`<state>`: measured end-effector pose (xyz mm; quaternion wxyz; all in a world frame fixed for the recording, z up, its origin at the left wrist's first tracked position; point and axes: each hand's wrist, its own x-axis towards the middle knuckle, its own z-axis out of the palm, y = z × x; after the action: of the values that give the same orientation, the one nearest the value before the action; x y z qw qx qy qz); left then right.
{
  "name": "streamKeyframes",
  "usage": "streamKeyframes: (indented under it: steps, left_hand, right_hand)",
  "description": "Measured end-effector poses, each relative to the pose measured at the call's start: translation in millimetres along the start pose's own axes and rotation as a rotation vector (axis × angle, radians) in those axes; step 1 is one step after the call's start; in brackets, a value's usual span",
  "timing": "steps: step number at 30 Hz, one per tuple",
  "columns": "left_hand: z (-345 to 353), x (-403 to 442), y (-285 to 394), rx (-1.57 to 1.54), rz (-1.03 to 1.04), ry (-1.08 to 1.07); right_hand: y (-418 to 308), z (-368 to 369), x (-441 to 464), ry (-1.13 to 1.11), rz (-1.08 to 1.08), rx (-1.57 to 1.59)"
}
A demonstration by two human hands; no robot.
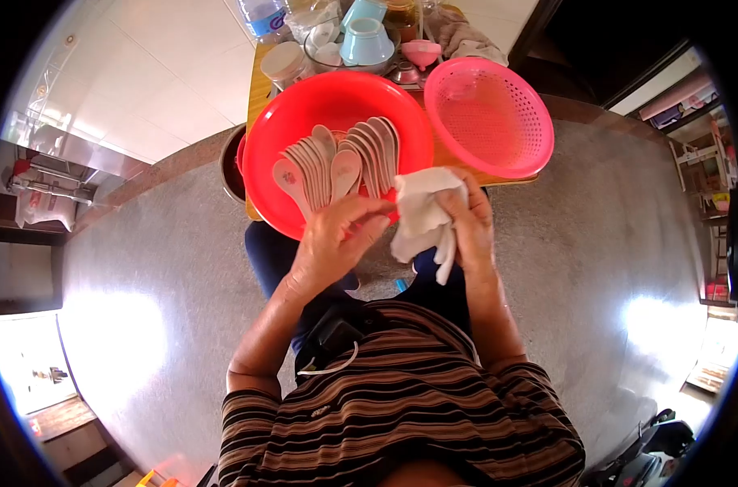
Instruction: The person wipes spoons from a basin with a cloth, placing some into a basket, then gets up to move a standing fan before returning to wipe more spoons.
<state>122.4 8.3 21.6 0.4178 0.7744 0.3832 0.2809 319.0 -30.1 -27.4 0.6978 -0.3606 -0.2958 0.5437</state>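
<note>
Here, right fingers (pixel 478 204) grasp one cloth (pixel 422 204); left fingers (pixel 349 213) half-curled, grip unclear; one red basin (pixel 304 109) holds over ten spoons (pixel 345 166).

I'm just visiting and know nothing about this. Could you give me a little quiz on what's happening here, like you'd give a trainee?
1. Which hand grips the soft white cloth?
2. True or false: in the picture, the round pink perforated plastic basket is to the left of the round red plastic basin.
3. What lies in the basin? A) metal forks B) white, long-handled spoons C) glass cups

Key:
1. The right hand.
2. False; the basket is to the right of the basin.
3. B.
</note>
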Motion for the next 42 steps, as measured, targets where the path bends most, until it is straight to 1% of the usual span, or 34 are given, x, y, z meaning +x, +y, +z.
streamKeyframes:
  steps: [2, 3, 4, 6, 7, 9, 10, 12, 15, 16, 18, 19, 20, 21, 22, 24, 25, 27, 28, 30, 31, 33, 34, 36, 38, 40, 42]
  left_hand:
    - [-13, 0, -5, 0.086, 0.020, 0.126]
    - [-21, 1, -14, 0.194, 0.074, 0.207]
    - [-33, 2, -12, 0.392, -0.040, 0.211]
    - [-54, 6, -31, 0.792, -0.053, 0.207]
    - [-61, 9, -41, 0.803, -0.053, 0.195]
    - [-72, 14, -58, 1.186, -0.038, 0.028]
    - [-70, 22, -58, 1.196, -0.039, 0.018]
    - [-60, 41, -57, 1.236, -0.309, -0.167]
    - [-54, 58, -85, 1.212, -0.326, -0.180]
    - [-54, 66, -88, 1.217, -0.318, -0.187]
    - [-56, 80, -91, 0.979, -0.283, -0.220]
    - [-59, 87, -103, 0.984, -0.282, -0.225]
    - [-62, 94, -123, 0.894, -0.104, -0.224]
    - [-62, 98, -125, 0.800, 0.070, -0.223]
    - [-62, 102, -128, 0.803, 0.070, -0.230]
    - [-59, 106, -131, 0.688, 0.081, -0.226]
    - [-62, 106, -130, 0.688, 0.082, -0.229]
    - [-73, 106, -126, 0.366, -0.055, -0.290]
    - [-74, 105, -113, 0.367, -0.049, -0.292]
    - [-82, 101, -90, 0.825, -0.182, -0.130]
    - [-82, 103, -90, 0.825, -0.182, -0.130]
    - [-82, 101, -91, 1.027, -0.260, -0.156]
    - [-80, 102, -92, 1.024, -0.261, -0.153]
    - [-73, 104, -99, 1.115, -0.409, -0.245]
    - [-74, 107, -109, 1.128, -0.421, -0.245]
    - [-72, 112, -113, 1.145, -0.429, -0.226]
    - [-71, 114, -115, 1.113, -0.528, -0.133]
  right_hand:
    - [-6, -9, 0, 0.039, -0.001, 0.033]
    - [-8, -13, 0, 0.057, -0.002, 0.042]
    - [-8, -15, -1, 0.092, -0.010, 0.057]
    - [-6, -23, -4, 0.132, -0.014, 0.057]
    - [-5, -27, -6, 0.140, -0.011, 0.071]
    - [-1, -34, -10, 0.149, 0.033, 0.078]
    - [1, -35, -13, 0.155, 0.036, 0.090]
    - [4, -38, -16, 0.135, 0.033, 0.088]
    - [6, -41, -21, 0.133, 0.036, 0.056]
    - [8, -44, -22, 0.124, 0.042, 0.013]
    - [13, -53, -23, 0.126, 0.052, -0.009]
    - [17, -57, -23, 0.113, 0.058, -0.004]
    - [21, -61, -23, 0.098, 0.063, 0.001]
    - [25, -64, -22, 0.102, 0.062, 0.008]
    - [30, -67, -21, 0.110, 0.054, 0.000]
    - [41, -76, -21, 0.120, 0.044, -0.007]
    - [47, -81, -22, 0.131, 0.027, -0.068]
    - [54, -92, -21, 0.143, 0.003, -0.131]
    - [56, -96, -22, 0.133, -0.004, -0.184]
    - [58, -99, -21, 0.126, -0.013, -0.230]
    - [59, -101, -20, 0.116, 0.004, -0.232]
    - [59, -102, -21, 0.106, 0.024, -0.237]
    - [60, -100, -21, 0.106, 0.006, -0.256]
    - [63, -96, -21, 0.102, -0.007, -0.282]
    - [64, -95, -22, 0.084, -0.018, -0.314]
    - [66, -97, -21, 0.083, -0.004, -0.367]
    - [68, -97, -21, 0.085, -0.012, -0.417]
